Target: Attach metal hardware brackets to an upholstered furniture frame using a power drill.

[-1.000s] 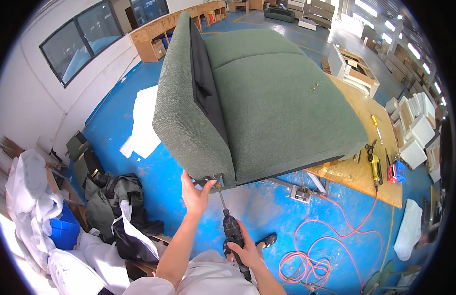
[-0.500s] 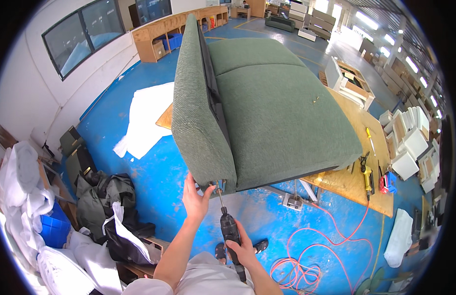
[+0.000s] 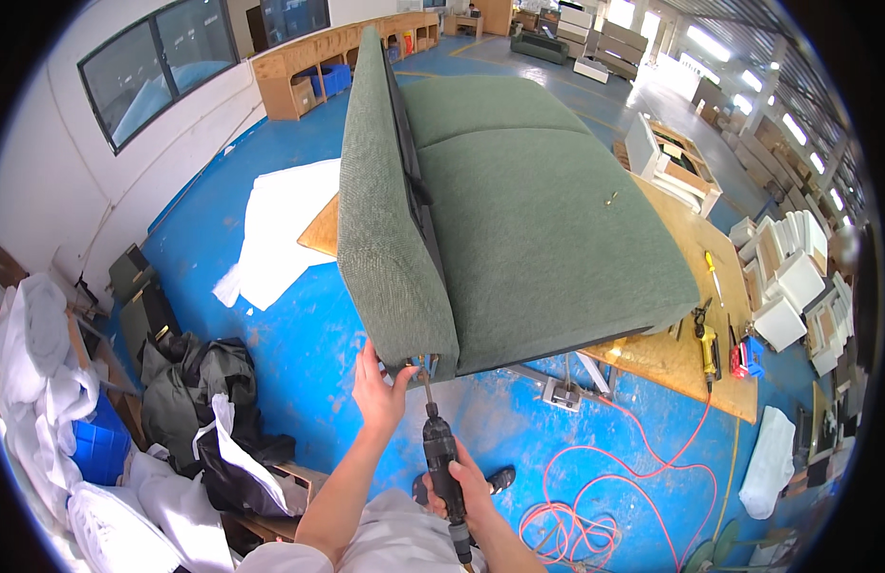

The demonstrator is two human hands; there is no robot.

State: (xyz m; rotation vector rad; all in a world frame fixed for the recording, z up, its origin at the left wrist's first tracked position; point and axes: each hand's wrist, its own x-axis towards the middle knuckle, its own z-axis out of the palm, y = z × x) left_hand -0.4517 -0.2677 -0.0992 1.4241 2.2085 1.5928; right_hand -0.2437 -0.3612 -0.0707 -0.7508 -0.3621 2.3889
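A black power screwdriver (image 3: 443,468) is gripped in my right hand (image 3: 474,487), its long bit pointing up and away from me. The bit's tip reaches the near lower corner of a green upholstered sofa back (image 3: 390,229), where a small metal fitting shows. Against that same corner rests my left hand (image 3: 378,393), thumb beside the bit and fingers stretched along the fabric's outer side. Whether the thumb holds a small part there cannot be made out. To the right of the back lies the green seat cushion section (image 3: 557,220), supported on a wooden table.
On the wooden tabletop (image 3: 724,372) lie a yellow tool (image 3: 709,349), a yellow-handled screwdriver (image 3: 714,275) and a blue-and-red box (image 3: 748,358). A red hose (image 3: 576,530) coils on the floor at right. Dark fabric (image 3: 199,392) and white bundles heap at left.
The power screwdriver and my right hand have shifted slightly down and left. My left hand keeps its place at the sofa corner. The whole view has moved a little.
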